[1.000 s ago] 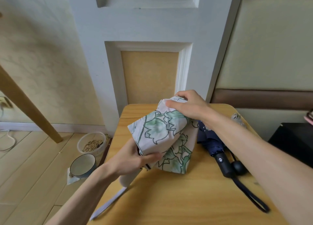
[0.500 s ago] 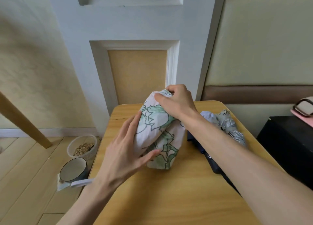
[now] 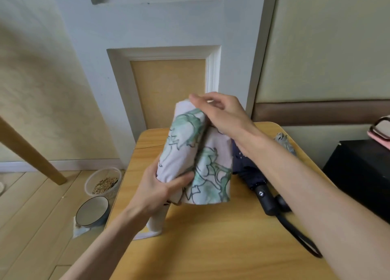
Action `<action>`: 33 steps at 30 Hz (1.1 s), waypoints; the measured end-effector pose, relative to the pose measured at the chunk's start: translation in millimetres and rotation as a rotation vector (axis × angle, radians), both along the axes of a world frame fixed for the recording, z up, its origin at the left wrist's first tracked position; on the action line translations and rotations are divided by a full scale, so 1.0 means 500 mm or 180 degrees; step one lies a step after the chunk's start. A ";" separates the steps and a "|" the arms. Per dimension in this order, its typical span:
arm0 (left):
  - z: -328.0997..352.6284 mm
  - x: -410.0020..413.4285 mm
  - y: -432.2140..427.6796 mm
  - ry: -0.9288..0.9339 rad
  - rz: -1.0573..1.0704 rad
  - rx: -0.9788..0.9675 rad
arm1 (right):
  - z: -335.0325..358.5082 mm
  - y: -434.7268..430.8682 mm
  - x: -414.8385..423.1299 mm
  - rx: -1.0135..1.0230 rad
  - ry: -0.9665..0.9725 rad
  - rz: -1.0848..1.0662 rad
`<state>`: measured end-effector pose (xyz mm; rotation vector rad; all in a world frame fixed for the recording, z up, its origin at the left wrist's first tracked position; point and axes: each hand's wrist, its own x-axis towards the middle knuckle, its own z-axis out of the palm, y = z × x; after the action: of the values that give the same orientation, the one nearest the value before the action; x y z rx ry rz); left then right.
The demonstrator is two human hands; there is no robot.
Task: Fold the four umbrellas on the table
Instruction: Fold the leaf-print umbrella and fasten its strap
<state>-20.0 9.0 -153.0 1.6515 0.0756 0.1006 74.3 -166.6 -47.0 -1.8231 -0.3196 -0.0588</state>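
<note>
A white umbrella with green floral print (image 3: 198,159) is held tilted above the wooden table (image 3: 221,237), its canopy partly rolled. My left hand (image 3: 160,191) grips the lower part of the roll near the white handle (image 3: 157,222). My right hand (image 3: 219,113) rests on the top end of the canopy, fingers curled over the cloth. A navy umbrella (image 3: 251,174) with a black handle and wrist strap lies on the table to the right, partly under my right forearm. A grey umbrella (image 3: 285,142) shows behind it.
On the floor to the left stand a clear tub of grain (image 3: 103,182) and a dark-rimmed bowl (image 3: 92,211). A black cabinet (image 3: 363,174) stands to the right of the table. A wooden leg (image 3: 31,153) slants at the left.
My left hand went from lying flat against the canopy to gripping the rolled lower part. The cloth is wound tighter. My right hand shifted to the top end.
</note>
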 end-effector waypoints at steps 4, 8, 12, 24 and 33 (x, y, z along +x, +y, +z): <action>0.003 0.004 0.021 0.0195 0.0151 -0.0402 | -0.034 -0.063 -0.004 -0.0346 -0.0422 0.0482; 0.004 0.007 0.041 0.0222 0.0118 -0.0178 | -0.083 -0.100 -0.009 -0.0245 -0.0530 0.0649; -0.008 0.016 0.049 0.0264 0.0232 -0.0002 | -0.101 -0.126 -0.010 0.0169 -0.0578 0.0568; -0.001 0.007 0.047 0.0306 0.0020 0.0107 | -0.103 -0.128 -0.022 -0.0287 -0.0458 0.0899; -0.009 0.007 0.048 0.0306 0.0107 -0.0359 | -0.103 -0.149 -0.029 0.0396 0.0249 0.1074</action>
<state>-16.7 32.9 -157.3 1.5422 0.1793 0.0416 59.7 -241.0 -98.5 -1.6230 -0.5514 0.2227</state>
